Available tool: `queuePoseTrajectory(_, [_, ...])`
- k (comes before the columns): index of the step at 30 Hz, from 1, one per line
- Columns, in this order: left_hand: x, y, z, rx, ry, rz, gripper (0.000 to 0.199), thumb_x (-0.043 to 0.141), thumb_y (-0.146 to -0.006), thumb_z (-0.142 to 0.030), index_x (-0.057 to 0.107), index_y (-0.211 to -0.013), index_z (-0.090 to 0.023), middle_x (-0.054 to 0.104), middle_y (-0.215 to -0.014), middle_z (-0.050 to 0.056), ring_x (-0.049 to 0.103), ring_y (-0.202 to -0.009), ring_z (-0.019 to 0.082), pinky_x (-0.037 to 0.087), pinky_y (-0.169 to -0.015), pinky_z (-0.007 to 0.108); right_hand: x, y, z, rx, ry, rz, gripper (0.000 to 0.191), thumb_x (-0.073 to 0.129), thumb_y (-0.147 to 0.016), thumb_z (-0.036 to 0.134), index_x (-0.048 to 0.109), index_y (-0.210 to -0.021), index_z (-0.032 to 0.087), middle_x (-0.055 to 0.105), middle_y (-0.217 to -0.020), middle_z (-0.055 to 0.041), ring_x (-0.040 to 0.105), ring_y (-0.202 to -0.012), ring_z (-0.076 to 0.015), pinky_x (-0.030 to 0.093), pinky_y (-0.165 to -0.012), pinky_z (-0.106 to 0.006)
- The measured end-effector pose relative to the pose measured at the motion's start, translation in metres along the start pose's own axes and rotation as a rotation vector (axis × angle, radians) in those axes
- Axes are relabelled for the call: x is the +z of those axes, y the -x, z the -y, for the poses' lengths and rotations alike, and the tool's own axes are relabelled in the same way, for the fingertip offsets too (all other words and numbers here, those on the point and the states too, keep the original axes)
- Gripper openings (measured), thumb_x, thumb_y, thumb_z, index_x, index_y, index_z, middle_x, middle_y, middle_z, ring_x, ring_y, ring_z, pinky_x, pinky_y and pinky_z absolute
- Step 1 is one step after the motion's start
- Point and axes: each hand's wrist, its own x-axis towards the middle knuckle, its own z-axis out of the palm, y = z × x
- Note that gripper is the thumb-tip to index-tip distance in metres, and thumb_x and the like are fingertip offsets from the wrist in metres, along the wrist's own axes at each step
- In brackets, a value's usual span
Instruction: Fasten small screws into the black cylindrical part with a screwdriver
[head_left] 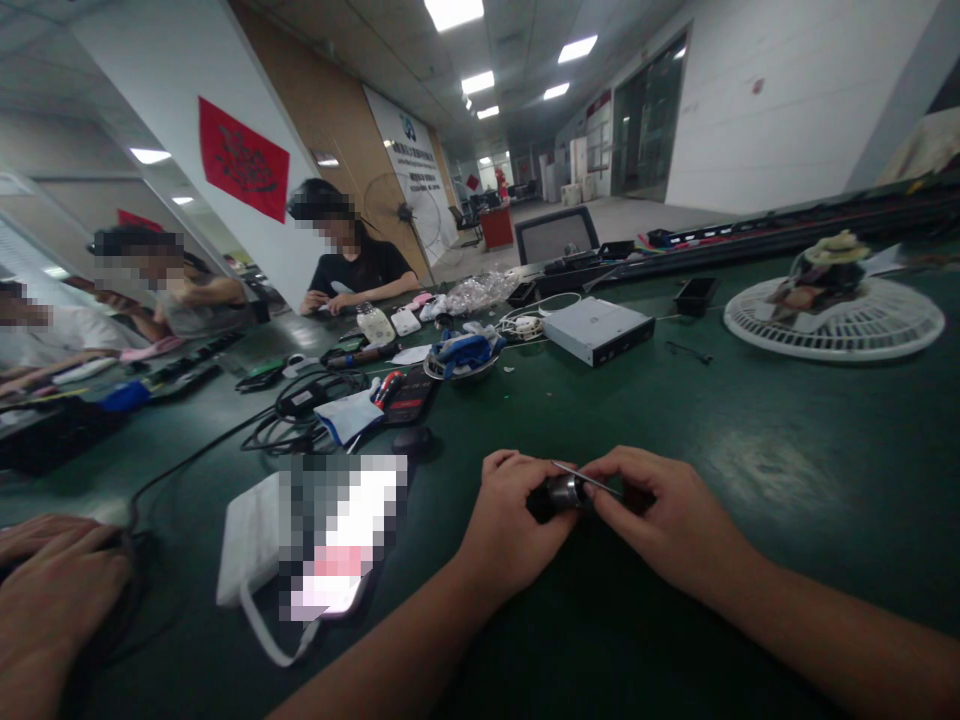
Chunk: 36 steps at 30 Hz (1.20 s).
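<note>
In front of me, low over the green table, my left hand (514, 510) is wrapped round a small dark metal cylinder (564, 491), its open end turned to the right. My right hand (651, 500) pinches a thin metal strip or rod (581, 474) between thumb and fingertips. This thin piece lies across the rim of the cylinder; whether it goes inside, I cannot tell. The fingers of the left hand hide much of the cylinder's body. Both hands are close together, their fingertips almost meeting at the cylinder.
Left of my hands lie a lit phone (345, 540) and a white power bank (251, 540) joined by a cable. Beyond are a dark mouse (412, 440), a bowl with blue cloth (469, 352), a disc drive (598, 328) and a white fan grille (832, 315). Another person's hand (67, 590) rests at left.
</note>
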Motion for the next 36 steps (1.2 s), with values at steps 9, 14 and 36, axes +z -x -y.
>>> queuePoseTrajectory(9, [-0.0002,-0.0004,0.0013,-0.002,0.009,-0.004,0.026,0.077,-0.074,-0.016,0.071,-0.096,-0.028,0.077,-0.104,-0.002,0.069,-0.097,0.021,0.039,-0.104,0.045,0.0018,0.0014,-0.0006,-0.020,-0.021,-0.008,0.012,0.061,-0.089,0.023,0.074,-0.088,0.024,0.071,-0.088,-0.0018,0.065,-0.076,-0.0160,0.048,-0.064,-0.028])
queuePoseTrajectory(14, [-0.0012,0.0001,0.0005,0.021,0.010,0.022,0.025,0.077,-0.075,-0.015,0.070,-0.095,-0.028,0.077,-0.098,-0.004,0.069,-0.095,0.019,0.036,-0.105,0.043,0.0012,0.0017,0.0005,0.012,0.019,-0.021,0.010,0.063,-0.086,0.022,0.072,-0.083,0.023,0.069,-0.083,-0.0011,0.062,-0.072,-0.0155,0.046,-0.063,-0.028])
queuePoseTrajectory(36, [-0.0008,0.0005,0.0024,0.132,0.048,0.020,0.031,0.075,-0.074,-0.011,0.068,-0.101,-0.026,0.076,-0.102,-0.002,0.068,-0.095,0.019,0.036,-0.104,0.044,0.0061,-0.0004,-0.0043,0.133,-0.152,0.106,0.021,0.066,-0.085,0.027,0.058,-0.105,0.024,0.067,-0.082,0.0024,0.063,-0.065,-0.0131,0.046,-0.057,-0.026])
